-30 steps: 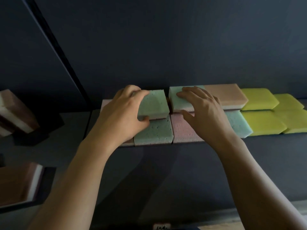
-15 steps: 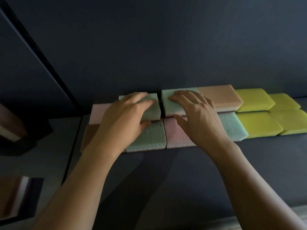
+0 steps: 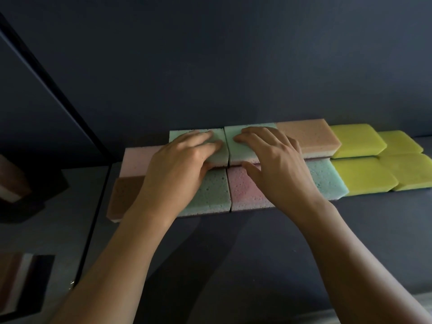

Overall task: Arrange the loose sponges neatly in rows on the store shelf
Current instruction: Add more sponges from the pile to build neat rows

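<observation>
Up at the back of the dark shelf, the left hand gripped the left green sponge — fingers curved over its top, thumb tucked against its front edge. Just beside it, touching along one side, sat the right green sponge; the right hand lay on top of it with fingers spread and only lightly arched, pressing down rather than clasping, the thumb stretched along the front edge. Both sponges stood in the rear row, with a pale pink sponge to their left and a peach sponge to their right. Farther right lay four yellow sponges. The front row ran close against the rear one — a brown sponge, a green front sponge, a pink front sponge and a blue-green sponge, partly covered by the wrists.
</observation>
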The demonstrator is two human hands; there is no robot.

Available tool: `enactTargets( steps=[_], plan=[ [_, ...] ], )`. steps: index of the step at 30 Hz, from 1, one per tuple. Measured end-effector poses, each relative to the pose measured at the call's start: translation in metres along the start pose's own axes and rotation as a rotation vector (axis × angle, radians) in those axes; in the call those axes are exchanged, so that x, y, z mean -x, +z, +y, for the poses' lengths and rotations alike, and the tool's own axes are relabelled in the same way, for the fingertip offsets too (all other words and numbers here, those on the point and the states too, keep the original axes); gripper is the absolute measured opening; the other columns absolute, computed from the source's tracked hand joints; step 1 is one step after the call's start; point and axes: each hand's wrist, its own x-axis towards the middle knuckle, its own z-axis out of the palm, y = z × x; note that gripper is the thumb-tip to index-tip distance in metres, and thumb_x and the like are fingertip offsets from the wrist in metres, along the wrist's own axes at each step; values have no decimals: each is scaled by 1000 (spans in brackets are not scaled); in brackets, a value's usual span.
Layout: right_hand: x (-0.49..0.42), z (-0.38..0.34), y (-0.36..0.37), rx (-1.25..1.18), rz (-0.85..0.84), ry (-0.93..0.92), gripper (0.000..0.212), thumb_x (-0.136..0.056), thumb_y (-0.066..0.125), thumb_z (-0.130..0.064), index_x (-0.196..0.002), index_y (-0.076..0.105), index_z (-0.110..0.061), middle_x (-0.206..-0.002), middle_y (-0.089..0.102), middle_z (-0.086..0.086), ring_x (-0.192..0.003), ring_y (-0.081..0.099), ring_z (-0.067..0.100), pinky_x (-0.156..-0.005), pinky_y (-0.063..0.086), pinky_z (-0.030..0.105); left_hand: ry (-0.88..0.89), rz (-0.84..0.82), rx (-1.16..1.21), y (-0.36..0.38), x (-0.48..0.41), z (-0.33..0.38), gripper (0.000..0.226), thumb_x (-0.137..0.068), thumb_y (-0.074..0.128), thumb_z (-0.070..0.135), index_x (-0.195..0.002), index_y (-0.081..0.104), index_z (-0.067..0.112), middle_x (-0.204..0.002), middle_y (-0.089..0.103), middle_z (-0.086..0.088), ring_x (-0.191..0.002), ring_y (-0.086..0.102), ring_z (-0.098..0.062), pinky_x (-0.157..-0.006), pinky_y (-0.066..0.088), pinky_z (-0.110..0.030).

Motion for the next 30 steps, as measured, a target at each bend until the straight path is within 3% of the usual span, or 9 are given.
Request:
enactTargets(
  steps=[8, 12, 23, 30],
  plan=[
    [-1, 0, 5, 11, 25, -8, 51, -76, 78, -10, -123, 62, -23, -128, 59, -7, -123, 51, 23, -97, 38, 41, -27, 17, -76, 4, -1, 9, 43, -77, 75, -2, -114, 66, 16, -126, 59, 2, -110, 59, -20, -76, 52, -32],
    [2, 1, 4, 1, 46, -10, 52, -74, 81, -10, -121, 65, -23, -126, 61, -6, -120, 52, 23, -94, 40, 41, -24, 68, -71, 1, 1, 8, 40, -79, 73, -3, -114, 66, 14, -125, 58, 3, -109, 59, -19, -77, 52, -29],
    [1, 0, 8, -35, 67, -5, 49, -75, 77, -6, -120, 66, -22, -124, 62, -5, -120, 53, 24, -96, 40, 42, 3, 18, -93, 7, 1, 9, 46, -76, 69, -11, -115, 64, 13, -124, 57, 0, -107, 58, -21, -75, 56, -34],
    [0, 0, 10, -24, 50, 8, 52, -77, 75, -8, -124, 62, -25, -128, 59, -7, -125, 50, 22, -101, 38, 42, -36, 23, -132, 8, -1, 18, 46, -75, 61, -15, -113, 60, 12, -121, 54, -2, -101, 56, -23, -66, 37, -24]
  ],
)
